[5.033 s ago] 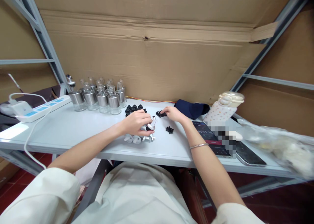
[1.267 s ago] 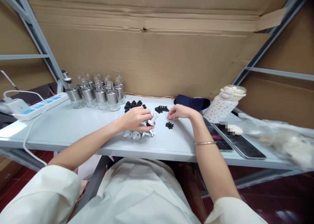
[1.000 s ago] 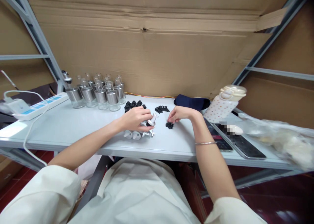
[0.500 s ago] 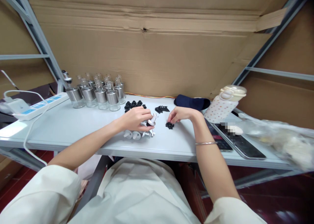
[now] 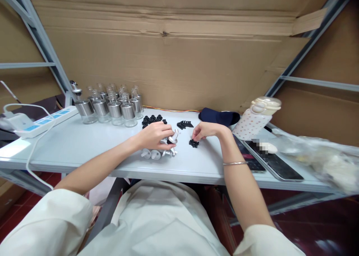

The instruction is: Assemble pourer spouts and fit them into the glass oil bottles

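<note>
My left hand point(image 5: 157, 135) is closed around a silver pourer spout point(image 5: 174, 138) with a dark part at its base, held just above the table. Below that hand several more silver pourer spouts point(image 5: 155, 155) lie on the white surface. With thumb and fingers pinched together, my right hand point(image 5: 206, 130) reaches down to a small pile of tiny black parts point(image 5: 193, 144). What sits between its fingertips is too small to make out. Behind the left hand is a group of black stoppers point(image 5: 153, 119); black tubes point(image 5: 185, 125) lie in a row between the hands.
Glass bottles with steel sleeves point(image 5: 114, 109) stand at the back left, beside a white power strip point(image 5: 47, 122) with a cable. To the right are a dark blue cloth item point(image 5: 218, 116), a dotted drinking bottle point(image 5: 254, 118), a phone point(image 5: 276, 164) and a plastic bag point(image 5: 331, 164). Cardboard point(image 5: 179, 72) closes the back.
Hardly anything differs. Both hands keep their places, the left with the pourer spout, the right at the tiny black parts; the view has shifted very slightly.
</note>
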{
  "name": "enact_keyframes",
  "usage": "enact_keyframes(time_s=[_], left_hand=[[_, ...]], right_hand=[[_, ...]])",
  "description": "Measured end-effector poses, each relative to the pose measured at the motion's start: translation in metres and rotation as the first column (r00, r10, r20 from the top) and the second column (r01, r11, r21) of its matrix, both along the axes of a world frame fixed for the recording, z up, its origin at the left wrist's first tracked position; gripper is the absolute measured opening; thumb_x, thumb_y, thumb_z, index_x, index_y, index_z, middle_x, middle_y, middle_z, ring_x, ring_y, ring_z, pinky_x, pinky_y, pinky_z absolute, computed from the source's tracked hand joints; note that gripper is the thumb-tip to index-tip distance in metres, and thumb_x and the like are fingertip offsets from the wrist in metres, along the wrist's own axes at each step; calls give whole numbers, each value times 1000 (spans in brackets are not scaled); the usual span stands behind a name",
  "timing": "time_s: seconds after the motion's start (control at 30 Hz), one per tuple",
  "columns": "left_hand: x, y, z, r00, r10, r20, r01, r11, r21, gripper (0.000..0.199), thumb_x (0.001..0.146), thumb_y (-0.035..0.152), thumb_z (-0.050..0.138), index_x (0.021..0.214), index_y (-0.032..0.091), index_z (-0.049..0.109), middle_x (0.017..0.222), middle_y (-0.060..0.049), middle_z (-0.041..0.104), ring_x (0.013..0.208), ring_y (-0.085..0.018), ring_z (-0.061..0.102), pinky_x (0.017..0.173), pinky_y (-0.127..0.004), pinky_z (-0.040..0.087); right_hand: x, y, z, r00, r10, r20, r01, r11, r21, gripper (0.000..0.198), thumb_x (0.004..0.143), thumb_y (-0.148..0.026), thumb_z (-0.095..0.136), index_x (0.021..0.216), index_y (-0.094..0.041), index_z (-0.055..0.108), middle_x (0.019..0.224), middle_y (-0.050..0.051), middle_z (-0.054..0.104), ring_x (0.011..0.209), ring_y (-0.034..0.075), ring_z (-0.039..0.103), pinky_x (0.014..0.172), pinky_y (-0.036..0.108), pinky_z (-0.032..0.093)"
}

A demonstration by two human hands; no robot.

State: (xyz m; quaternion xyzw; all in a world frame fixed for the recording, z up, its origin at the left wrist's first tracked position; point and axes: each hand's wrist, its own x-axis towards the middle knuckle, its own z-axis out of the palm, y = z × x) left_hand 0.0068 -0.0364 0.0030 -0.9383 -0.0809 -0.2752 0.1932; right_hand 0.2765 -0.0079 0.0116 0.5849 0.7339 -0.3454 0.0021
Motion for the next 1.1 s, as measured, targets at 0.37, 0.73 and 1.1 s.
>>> enact_keyframes(time_s=[0.37, 0.73, 1.1], left_hand=[[0, 0, -1, 1000, 24, -21, -24, 999, -35, 33, 90, 44, 44, 75, 18, 54, 71, -5, 60, 60, -14, 52, 63, -26, 40], [0, -2, 1, 1000, -12, 10, 12, 1000, 2, 30, 90, 42, 46, 75, 17, 54, 69, -4, 60, 59, -14, 51, 62, -26, 40], [0, -1, 1, 1000, -7, 4, 7, 1000, -9, 31, 90, 43, 45, 75, 17, 54, 70, -4, 60, 59, -14, 51, 62, -26, 41]], right_hand=[[3, 2, -2, 997, -60, 37, 58, 997, 59, 23, 65, -27, 66, 83, -13, 70, 63, 2, 64, 59, 11, 54, 55, 21, 43], [3, 5, -6, 998, -59, 5, 58, 997, 54, 21, 52, -20, 75, 66, -16, 61, 57, -3, 59, 55, 9, 51, 51, 19, 40], [5, -1, -3, 995, -94, -30, 92, 993, -69, 25, 54, -12, 67, 79, -16, 67, 75, 2, 68, 63, 11, 59, 53, 19, 47]])
